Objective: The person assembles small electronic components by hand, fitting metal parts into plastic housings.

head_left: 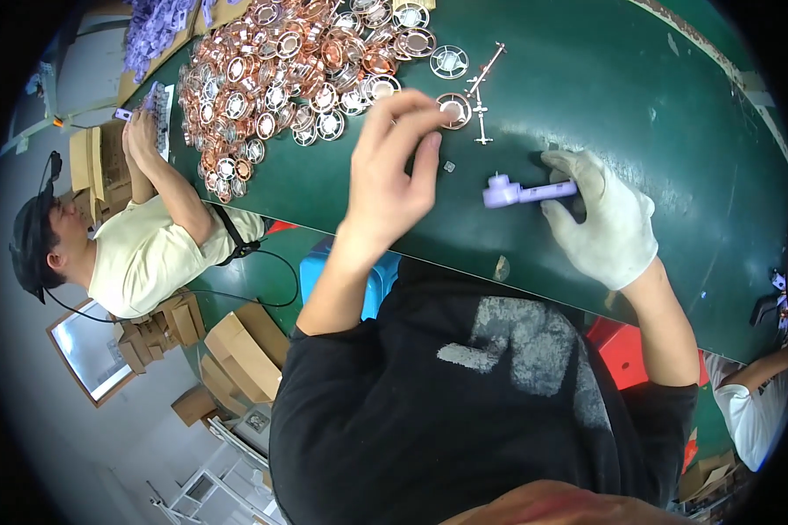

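Observation:
My right hand [606, 219], in a white glove, grips a purple plastic part [534, 192] by its narrow bar. The part's rounded end points left, above the green table. My bare left hand [392, 166] is raised over the table, its fingers bent and thumb apart, with nothing visible between them. Its fingertips overlap the edge of a copper-coloured spoked disc [454, 111]; whether they touch it I cannot tell. A silvery spoked disc [448, 62] lies farther back. Beside these discs are thin pinkish branching strips [481, 118]. A tiny clear square piece [449, 166] lies between my hands.
A large heap of copper and clear spoked discs [271, 79] covers the table's [587, 70] far left. Purple parts [156, 35] fill a carton behind it. A co-worker [140, 236] sits left; another person's arm [766, 367] shows at far right. Blue [378, 284] and red [617, 350] stools stand below the near edge.

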Demonstrator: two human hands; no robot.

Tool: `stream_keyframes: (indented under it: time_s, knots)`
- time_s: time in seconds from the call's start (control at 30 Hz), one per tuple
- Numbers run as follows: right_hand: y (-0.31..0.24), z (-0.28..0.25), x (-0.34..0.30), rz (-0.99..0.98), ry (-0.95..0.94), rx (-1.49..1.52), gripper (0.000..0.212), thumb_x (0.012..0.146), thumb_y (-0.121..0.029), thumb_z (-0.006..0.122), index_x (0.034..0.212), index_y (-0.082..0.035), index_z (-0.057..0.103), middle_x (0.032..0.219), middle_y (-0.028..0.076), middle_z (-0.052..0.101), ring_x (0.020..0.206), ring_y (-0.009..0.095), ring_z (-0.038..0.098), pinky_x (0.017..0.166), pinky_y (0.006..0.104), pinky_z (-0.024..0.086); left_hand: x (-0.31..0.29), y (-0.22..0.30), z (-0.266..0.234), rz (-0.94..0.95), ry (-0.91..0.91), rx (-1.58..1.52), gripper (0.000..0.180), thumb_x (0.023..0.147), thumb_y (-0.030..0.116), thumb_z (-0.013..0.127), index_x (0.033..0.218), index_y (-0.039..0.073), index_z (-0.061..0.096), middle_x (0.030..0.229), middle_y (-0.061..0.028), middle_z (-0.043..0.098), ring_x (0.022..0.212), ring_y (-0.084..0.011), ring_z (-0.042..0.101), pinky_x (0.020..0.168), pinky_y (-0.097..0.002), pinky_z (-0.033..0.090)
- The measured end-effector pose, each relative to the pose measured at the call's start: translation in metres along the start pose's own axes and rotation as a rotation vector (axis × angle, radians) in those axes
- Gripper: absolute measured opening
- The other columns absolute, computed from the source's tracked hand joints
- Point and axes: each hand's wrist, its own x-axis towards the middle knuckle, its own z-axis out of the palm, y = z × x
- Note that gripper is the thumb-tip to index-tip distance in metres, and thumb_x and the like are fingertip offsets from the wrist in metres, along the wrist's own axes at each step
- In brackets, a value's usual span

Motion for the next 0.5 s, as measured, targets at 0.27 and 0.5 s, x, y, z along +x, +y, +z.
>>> stream_keyframes:
  time_s: [0.27, 0.5]
  knots:
    - [-0.008, 0.001, 0.008, -0.246, -0.025, -0.188, 0.052, 0.074, -0.018, 0.081, 0.124, -0.014, 0.065, 0.106, 0.006, 0.063, 0.091, 0.029, 0.063, 0.079, 0.0395, 0.055, 0.015, -0.017, 0.005, 0.059, -0.198, 0.279, 0.05, 0.075, 0.012, 0.085, 0.122, 0.009, 0.068, 0.119, -0.0076, 0.066, 0.098, -0.0285, 0.063, 0.085, -0.0381, 0.052]
    - [0.002, 0.021, 0.008, -0.205, 0.047, -0.271, 0.034, 0.08, -0.021, 0.077, 0.111, -0.011, 0.067, 0.086, 0.006, 0.062, 0.081, 0.027, 0.065, 0.071, 0.0381, 0.055, 0.017, 0.008, 0.007, 0.187, -0.164, 0.036, 0.057, 0.064, 0.013, 0.092, 0.117, 0.005, 0.072, 0.109, -0.0088, 0.067, 0.093, -0.0246, 0.067, 0.079, -0.0335, 0.056]
